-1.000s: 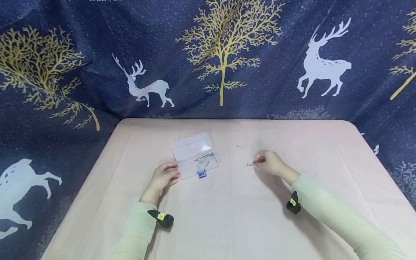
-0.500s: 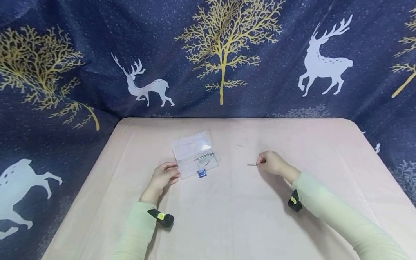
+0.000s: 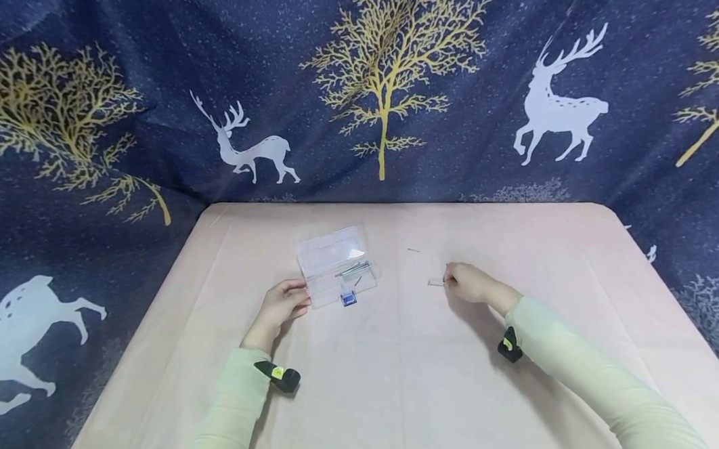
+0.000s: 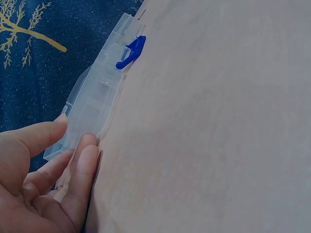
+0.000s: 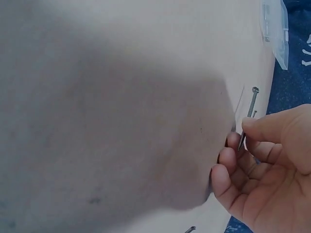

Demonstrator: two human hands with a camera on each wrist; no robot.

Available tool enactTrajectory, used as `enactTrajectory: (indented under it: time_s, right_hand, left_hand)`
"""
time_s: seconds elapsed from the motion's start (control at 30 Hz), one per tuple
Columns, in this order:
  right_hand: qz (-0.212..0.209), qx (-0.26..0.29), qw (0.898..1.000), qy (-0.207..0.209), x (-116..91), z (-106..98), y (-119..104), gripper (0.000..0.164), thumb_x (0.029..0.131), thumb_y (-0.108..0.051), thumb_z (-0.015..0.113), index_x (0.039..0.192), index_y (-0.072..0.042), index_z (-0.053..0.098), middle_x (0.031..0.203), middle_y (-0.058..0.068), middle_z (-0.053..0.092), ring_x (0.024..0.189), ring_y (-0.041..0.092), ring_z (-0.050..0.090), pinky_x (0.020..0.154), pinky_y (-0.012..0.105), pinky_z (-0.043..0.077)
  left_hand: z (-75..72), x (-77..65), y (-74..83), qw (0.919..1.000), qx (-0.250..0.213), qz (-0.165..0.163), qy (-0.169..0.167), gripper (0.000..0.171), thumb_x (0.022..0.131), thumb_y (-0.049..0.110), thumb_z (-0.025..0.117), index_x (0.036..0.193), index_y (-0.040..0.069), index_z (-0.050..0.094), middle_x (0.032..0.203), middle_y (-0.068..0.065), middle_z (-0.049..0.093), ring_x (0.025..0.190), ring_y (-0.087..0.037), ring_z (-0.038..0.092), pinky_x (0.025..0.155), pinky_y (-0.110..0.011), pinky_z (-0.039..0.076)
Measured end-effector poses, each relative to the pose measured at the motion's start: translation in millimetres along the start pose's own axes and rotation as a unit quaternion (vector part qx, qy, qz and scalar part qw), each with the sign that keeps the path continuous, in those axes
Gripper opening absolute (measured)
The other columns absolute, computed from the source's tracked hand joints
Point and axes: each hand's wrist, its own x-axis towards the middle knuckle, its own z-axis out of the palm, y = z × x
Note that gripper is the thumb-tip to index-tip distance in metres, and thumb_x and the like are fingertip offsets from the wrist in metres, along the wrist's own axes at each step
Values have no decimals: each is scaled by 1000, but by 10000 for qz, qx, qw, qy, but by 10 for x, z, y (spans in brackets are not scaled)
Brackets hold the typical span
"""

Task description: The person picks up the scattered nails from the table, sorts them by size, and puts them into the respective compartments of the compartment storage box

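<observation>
At the left end of a clear plastic box [image 3: 345,293], my left hand [image 3: 279,313] grips the edge, thumb on the near rim and fingers along the side. The box's lid [image 3: 333,249] lies back, and a blue latch [image 4: 132,52] sticks out at the front. Several thin metal nails [image 3: 354,270] lie inside. To the right, my right hand [image 3: 469,284] pinches a nail [image 5: 252,103] between thumb and fingers, low over the table. The nail's round head points away from the hand, toward the box; its shaft runs in between the fingertips.
Another small nail [image 3: 414,250] lies on the pink tablecloth [image 3: 404,371] between box and right hand, farther back. A dark metal tip [image 5: 191,229] shows at the bottom of the right wrist view. A blue deer-print cloth [image 3: 452,131] hangs behind the table.
My right hand has shifted slightly right and turned, with the nail in its fingertips; more of the shaft shows than a second ago. The left hand and the box stay put.
</observation>
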Motion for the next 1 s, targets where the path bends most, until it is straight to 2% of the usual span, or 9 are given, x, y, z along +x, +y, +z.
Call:
enactTrajectory:
  time_s: [0.17,0.4,0.6,0.73,0.83,1.0]
  right_hand:
    - [-61,283,9994,189,-3,0,26,8,88,2,55,91,4,62,94,19,66,98,39,62,91,49,53]
    - [-95,630,9976,285,-35,-52,55,11,85,2,56,90,4,65,92,18,68,91,34,63,88,49,53]
    - [353,1026,9935,351,-81,-105,52,13,84,0,58,91,6,67,94,20,68,91,33,61,86,47,53]
    - [743,1618,9828,498,-99,-93,97,17,83,2,57,95,10,66,92,21,68,78,22,61,70,31,56]
    - [946,2220,9685,607,-104,-82,128,20,84,4,56,100,14,63,91,23,67,69,13,58,60,22,53]
    - [1245,2922,9450,778,-129,-91,143,25,85,3,58,106,17,59,86,15,67,65,8,57,59,19,54]
  left_hand:
    - [-10,-9,-2,10000,47,13,13,40,92,6,57,129,-7,49,114,-23,62,74,-4,62,68,-19,59]
    - [-8,0,-8,9999,92,12,49,40,92,6,58,129,-6,49,117,-24,61,74,-4,62,68,-19,59]
    - [-2,11,-2,10000,68,18,0,41,92,6,57,130,-6,48,119,-24,60,74,-4,61,69,-19,59]
    - [5,17,19,9998,178,10,-83,42,92,6,57,131,-6,47,121,-26,59,75,-4,61,71,-20,59]
    - [1,15,48,9994,300,16,-158,43,93,5,55,133,-7,45,123,-28,56,76,-6,62,73,-22,60]
    - [0,21,84,9987,468,-94,-168,44,93,4,54,134,-6,44,119,-27,57,74,-6,62,69,-22,60]
